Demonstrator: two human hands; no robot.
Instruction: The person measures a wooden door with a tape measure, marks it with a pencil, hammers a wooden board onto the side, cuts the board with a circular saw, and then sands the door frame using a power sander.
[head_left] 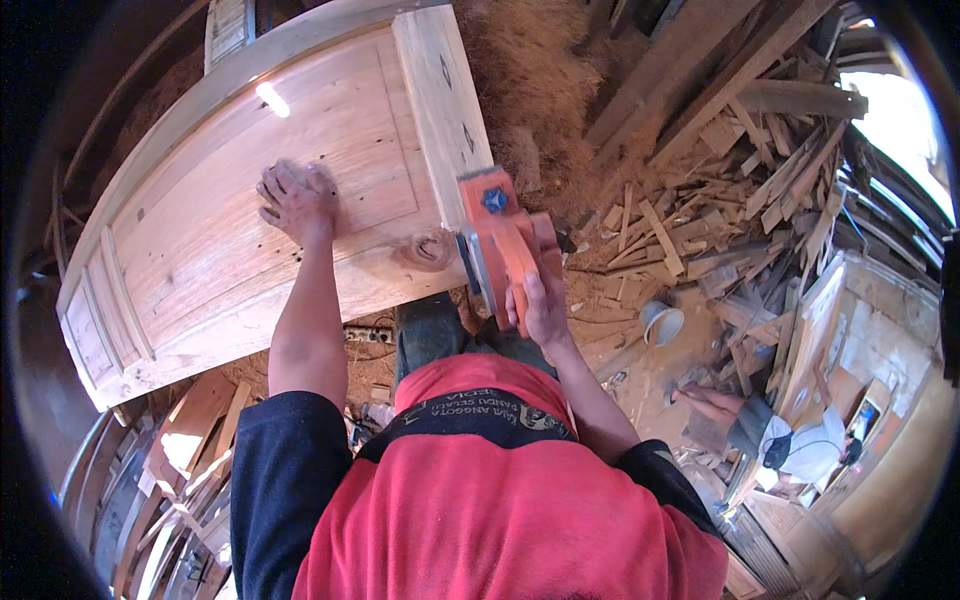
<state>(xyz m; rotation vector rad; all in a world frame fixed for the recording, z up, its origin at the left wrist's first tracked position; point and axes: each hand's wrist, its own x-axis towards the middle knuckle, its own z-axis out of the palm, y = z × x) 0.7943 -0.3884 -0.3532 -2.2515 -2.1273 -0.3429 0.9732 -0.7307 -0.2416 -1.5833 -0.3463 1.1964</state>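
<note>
A panelled wooden door [350,160] lies flat in front of me, its right end showing dark joint marks. On its recessed panel rests my left hand [298,203], palm down with the fingers apart and slightly blurred, holding nothing. My right hand [540,306] is closed around the handle of an orange power planer [512,245] with a blue star-shaped knob. The planer is turned on its side, its sole toward the door's near right corner. Whether the sole touches the wood there I cannot tell.
Wood shavings [535,80] heap beyond the door's right end. Thick beams [690,75] and piled offcuts [770,190] lie to the right, near a pale bucket [662,323]. Another person [800,440] is low down at the right. A power strip [368,334] lies below the door.
</note>
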